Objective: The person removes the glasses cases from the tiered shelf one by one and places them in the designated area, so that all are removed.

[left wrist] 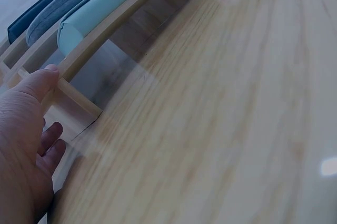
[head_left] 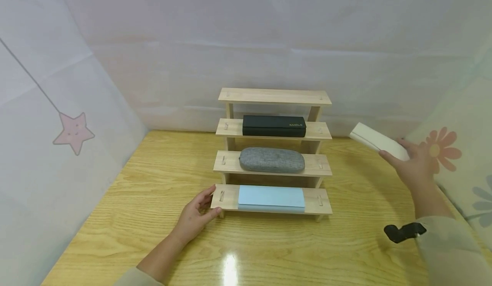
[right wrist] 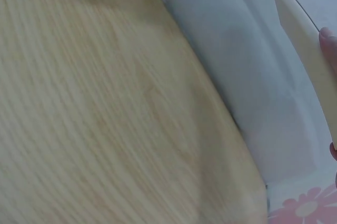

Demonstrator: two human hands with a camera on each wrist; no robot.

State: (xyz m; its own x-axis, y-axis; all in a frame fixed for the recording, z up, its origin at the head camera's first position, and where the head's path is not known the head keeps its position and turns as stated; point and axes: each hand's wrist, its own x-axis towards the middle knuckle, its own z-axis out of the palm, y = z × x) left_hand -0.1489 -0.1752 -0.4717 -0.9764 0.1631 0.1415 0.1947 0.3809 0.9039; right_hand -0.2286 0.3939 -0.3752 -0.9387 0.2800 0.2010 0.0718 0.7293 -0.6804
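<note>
A wooden tiered display rack stands on the table, with four steps. My left hand grips the left end of its lowest step; in the left wrist view the thumb lies at the corner of the board. On that step rests a light blue glasses case. Above it sit a grey fabric glasses case and a black glasses case, one per step. Off to the right, my right hand holds a cream-white glasses case by one end, raised over the table and tilted.
The wood-grain table reaches back to a pale cloth wall. Side cloths carry a pink star on the left and a red flower on the right. A black strap piece sits by the right sleeve.
</note>
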